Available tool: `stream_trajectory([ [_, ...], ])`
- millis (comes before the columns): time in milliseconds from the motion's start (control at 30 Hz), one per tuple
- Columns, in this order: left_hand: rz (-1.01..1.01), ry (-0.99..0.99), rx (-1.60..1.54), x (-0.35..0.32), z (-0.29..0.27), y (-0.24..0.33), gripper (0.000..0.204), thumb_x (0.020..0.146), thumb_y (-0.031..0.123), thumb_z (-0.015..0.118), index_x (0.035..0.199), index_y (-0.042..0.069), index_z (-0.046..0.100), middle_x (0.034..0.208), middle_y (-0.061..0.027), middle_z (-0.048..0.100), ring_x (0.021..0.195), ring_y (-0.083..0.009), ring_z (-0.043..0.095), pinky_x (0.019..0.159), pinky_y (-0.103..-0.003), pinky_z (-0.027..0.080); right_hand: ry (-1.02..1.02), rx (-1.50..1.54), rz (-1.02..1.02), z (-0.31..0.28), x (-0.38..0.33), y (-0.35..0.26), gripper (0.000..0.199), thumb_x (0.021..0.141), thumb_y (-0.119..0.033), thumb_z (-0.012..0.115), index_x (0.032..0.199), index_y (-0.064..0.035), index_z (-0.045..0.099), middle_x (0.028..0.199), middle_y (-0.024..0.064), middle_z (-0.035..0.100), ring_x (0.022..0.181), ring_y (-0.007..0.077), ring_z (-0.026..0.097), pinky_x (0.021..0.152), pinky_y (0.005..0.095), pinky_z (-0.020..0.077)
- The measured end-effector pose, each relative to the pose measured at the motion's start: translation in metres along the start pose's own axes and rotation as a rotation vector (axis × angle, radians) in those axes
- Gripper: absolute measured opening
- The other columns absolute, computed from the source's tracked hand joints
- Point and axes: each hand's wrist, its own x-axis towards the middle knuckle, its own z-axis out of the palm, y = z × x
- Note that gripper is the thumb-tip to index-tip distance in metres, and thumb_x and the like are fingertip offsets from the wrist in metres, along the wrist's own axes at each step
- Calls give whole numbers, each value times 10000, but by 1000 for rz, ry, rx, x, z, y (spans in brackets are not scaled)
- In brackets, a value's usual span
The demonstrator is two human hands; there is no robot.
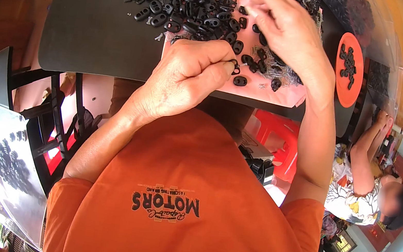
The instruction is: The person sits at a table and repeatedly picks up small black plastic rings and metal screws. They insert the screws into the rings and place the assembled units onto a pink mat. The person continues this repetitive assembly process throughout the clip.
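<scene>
My left hand is closed in a pinch near the front edge of a pink sheet. Between its thumb and forefinger sticks out a small black plastic cord lock part with a round hole. My right hand hangs over the sheet's far right half, fingers bent and smeared by motion; whether they hold anything cannot be made out. Beside its fingertips lies a small black piece. Just under the left fingertips rests an oval black cord lock. Small metal springs lie heaped below my right wrist.
Many black cord locks are piled over the sheet and the dark table. An orange-red oval tray with small black parts stands at the right edge. A red stool is below the table. Another person sits at right.
</scene>
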Motion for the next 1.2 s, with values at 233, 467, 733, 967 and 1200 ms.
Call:
stream_trajectory([
  [233,-1,63,-23,0,4,1,164,856,67,517,720,-20,488,592,-70,461,532,-128,412,503,-303,363,1,-93,-4,-17,7,-14,54,904,-54,557,915,-3,543,818,101,524,698,251,616,594,336,475],
  [467,-8,-1,10,-2,-1,1,127,893,39,489,813,-28,563,667,14,478,611,-48,408,534,-229,337,-78,16,74,-21,-18,7,121,855,-65,618,965,-34,581,805,89,544,717,238,585,648,330,461],
  [733,-7,23,0,-2,1,0,127,886,40,499,829,-43,577,676,8,494,614,-54,428,540,-234,350,19,-190,58,0,-13,-11,109,874,-92,590,968,-38,571,820,81,564,702,258,604,618,377,466],
  [967,-146,32,15,3,4,11,136,888,59,516,781,-17,552,592,-43,476,553,-95,460,504,-275,385,-165,778,86,-65,-35,-123,106,838,-127,633,834,-23,613,657,48,550,547,194,543,510,297,433],
  [1200,-4,101,0,-3,6,3,122,893,64,514,838,-24,579,613,-13,471,567,-68,412,509,-258,368,-353,930,-87,-63,-71,-148,97,854,-118,617,866,-23,605,736,51,571,594,201,563,531,310,447],
])
